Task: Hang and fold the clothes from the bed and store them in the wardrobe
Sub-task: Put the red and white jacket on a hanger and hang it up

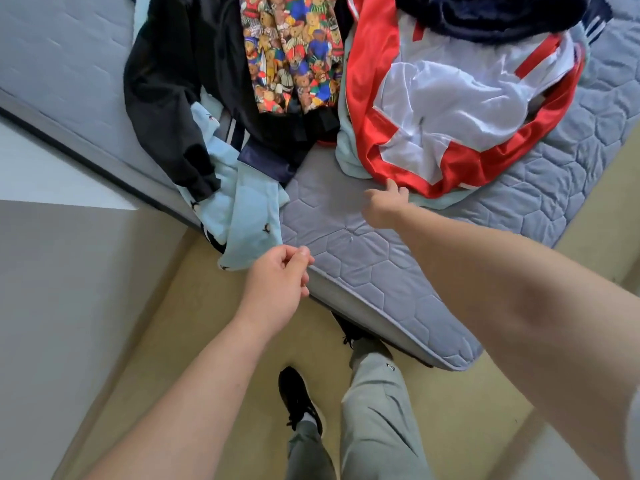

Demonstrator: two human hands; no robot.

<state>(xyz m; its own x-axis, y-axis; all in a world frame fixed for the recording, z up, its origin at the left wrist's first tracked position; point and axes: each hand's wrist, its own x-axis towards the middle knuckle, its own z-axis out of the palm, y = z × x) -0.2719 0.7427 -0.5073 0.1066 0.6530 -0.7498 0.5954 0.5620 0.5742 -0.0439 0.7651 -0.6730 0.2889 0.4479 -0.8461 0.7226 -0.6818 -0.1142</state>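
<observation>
A pile of clothes lies on the grey quilted mattress (363, 251). A red and white satin jacket (450, 109) is spread at the right, over a pale mint garment. My right hand (382, 204) reaches to the jacket's red hem, fingers curled at its edge; whether they pinch it I cannot tell. A black jacket with a teddy-bear print lining (291, 53) lies at the left, over a light blue patterned garment (249, 216) that hangs off the mattress corner. My left hand (277, 285) hovers beside that blue cloth with loosely curled fingers, holding nothing.
A dark navy fleece garment (491, 15) lies at the top right. The mattress corner juts toward my legs. Beige floor (194, 317) surrounds the bed, with a white wall or panel (62, 271) at the left. My black shoes and grey trousers stand by the corner.
</observation>
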